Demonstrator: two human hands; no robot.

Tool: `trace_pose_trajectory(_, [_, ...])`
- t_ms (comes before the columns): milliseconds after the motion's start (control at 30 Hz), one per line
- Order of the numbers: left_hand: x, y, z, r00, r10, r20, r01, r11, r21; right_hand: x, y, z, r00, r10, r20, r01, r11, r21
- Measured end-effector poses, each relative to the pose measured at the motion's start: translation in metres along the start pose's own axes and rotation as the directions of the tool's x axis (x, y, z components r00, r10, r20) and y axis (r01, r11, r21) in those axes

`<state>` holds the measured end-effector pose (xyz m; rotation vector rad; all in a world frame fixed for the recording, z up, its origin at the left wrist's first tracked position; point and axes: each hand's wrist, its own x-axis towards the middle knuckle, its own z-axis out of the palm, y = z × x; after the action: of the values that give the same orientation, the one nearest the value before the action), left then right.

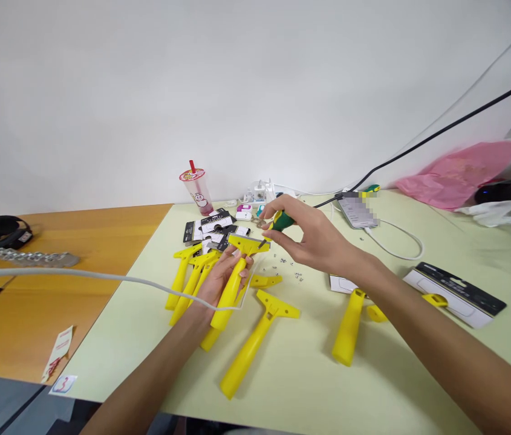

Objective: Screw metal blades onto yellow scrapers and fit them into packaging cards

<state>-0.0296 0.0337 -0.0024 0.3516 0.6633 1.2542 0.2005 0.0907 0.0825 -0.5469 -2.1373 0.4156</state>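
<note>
My left hand (219, 279) is closed round a yellow scraper (232, 287), its wide head pointing away from me. In my right hand (303, 232) is a screwdriver (281, 222) with a green and yellow handle, gripped between thumb and fingers. The screwdriver's tip meets the right end of the scraper's head; whether it sits in a screw is too small to tell. Several more yellow scrapers lie left of and under my left hand. Another scraper (257, 341) rests in front, nearer me. Small metal screws (298, 276) are scattered on the table beyond it.
Black and white packaging cards (214, 223) are piled behind the scrapers, near a drink cup (197, 192). At right lie a yellow handle (349, 329), a packaged card (455, 293) and a phone (357, 209) on a white cable. A pale cable (101, 276) crosses in front of my left wrist.
</note>
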Motion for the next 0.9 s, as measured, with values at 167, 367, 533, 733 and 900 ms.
trace_pose_trajectory(167, [0.0003,-0.0006,0.0000,1.000,-0.013,-0.001,0.013,1.000,-0.004,-0.0003,0.0004,-0.0005,0.999,0.016,0.037,-0.017,1.000,0.018])
trace_pose_trajectory(367, [0.0034,0.0016,-0.0052,1.000,0.019,0.001,-0.019,1.000,-0.001,-0.0007,0.0011,0.0003,1.000,-0.008,0.022,0.007,0.999,0.049])
trace_pose_trajectory(533, [0.0014,-0.0008,-0.0014,1.000,0.007,0.001,-0.007,1.000,-0.014,-0.0011,0.0033,0.0053,0.993,-0.103,-0.063,0.098,0.992,-0.078])
trace_pose_trajectory(733, [0.0010,-0.0019,-0.0011,1.000,-0.007,-0.002,0.007,1.000,-0.023,-0.0002,0.0035,0.0051,0.991,-0.110,-0.076,0.103,0.990,-0.100])
trace_pose_trajectory(900, [0.0026,-0.0014,-0.0046,1.000,0.005,-0.006,-0.005,1.000,0.007,-0.0013,0.0031,0.0020,0.999,-0.051,0.007,0.051,0.996,-0.071])
